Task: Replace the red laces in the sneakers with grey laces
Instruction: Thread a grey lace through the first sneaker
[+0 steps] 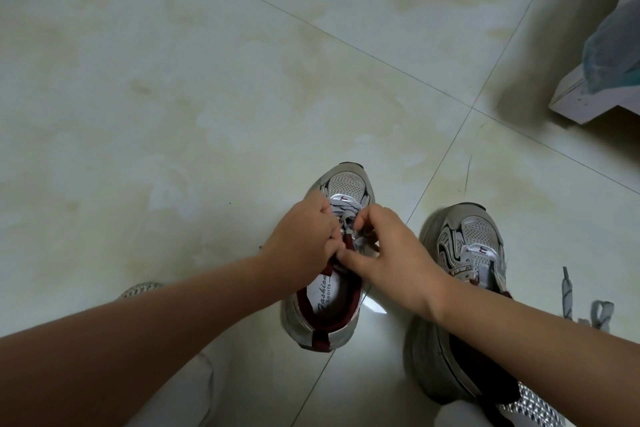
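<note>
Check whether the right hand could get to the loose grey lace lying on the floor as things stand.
Probably yes. The loose grey lace lies on open floor tile just right of the right sneaker, with nothing covering it. But the right hand is busy pinching lace on the left sneaker, so it must let go first.

A pale tiled floor (207, 80) carries two sneakers (332, 274), a loose grey lace (568, 298) beside them.

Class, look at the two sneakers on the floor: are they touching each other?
Apart. The head view shows bare floor tile between the left sneaker and the right sneaker.
</note>
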`<action>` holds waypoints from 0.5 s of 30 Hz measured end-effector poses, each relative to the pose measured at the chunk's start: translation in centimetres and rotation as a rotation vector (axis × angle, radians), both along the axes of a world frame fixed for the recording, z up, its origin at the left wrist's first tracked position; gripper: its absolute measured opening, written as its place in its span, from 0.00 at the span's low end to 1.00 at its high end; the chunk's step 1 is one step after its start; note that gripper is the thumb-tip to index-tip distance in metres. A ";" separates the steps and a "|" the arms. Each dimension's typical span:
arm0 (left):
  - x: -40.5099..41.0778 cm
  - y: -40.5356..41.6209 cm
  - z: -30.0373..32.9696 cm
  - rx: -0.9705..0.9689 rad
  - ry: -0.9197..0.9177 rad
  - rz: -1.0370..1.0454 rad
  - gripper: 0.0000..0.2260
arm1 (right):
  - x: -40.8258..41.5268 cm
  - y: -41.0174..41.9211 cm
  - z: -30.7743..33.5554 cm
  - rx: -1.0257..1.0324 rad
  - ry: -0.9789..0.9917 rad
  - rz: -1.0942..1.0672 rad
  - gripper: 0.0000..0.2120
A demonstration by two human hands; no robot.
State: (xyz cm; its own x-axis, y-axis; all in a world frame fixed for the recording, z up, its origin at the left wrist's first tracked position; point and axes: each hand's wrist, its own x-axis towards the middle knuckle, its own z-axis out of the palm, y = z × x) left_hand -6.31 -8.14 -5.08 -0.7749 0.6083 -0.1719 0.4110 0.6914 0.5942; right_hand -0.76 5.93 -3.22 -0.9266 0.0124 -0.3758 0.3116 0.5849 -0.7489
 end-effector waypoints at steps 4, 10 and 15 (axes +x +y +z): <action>-1.1 -0.8 1.4 -0.003 0.016 -0.215 0.08 | 1.1 0.1 -0.3 -0.018 -0.038 -0.038 0.15; -3.6 -2.7 5.0 0.362 -0.603 0.144 0.07 | 1.3 0.1 -0.2 -0.162 -0.121 -0.160 0.20; -4.7 -2.7 7.8 0.879 -1.213 0.404 0.10 | 1.1 0.2 -0.2 -0.133 -0.122 -0.137 0.11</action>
State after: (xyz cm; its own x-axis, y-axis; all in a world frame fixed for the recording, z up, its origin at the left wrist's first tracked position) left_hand -10.96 -10.80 2.74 -0.5720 0.6430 -0.5093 -0.7216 -0.0992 0.6851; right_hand 0.34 6.16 -3.38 -0.8674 0.0776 -0.4916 0.4740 0.4297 -0.7685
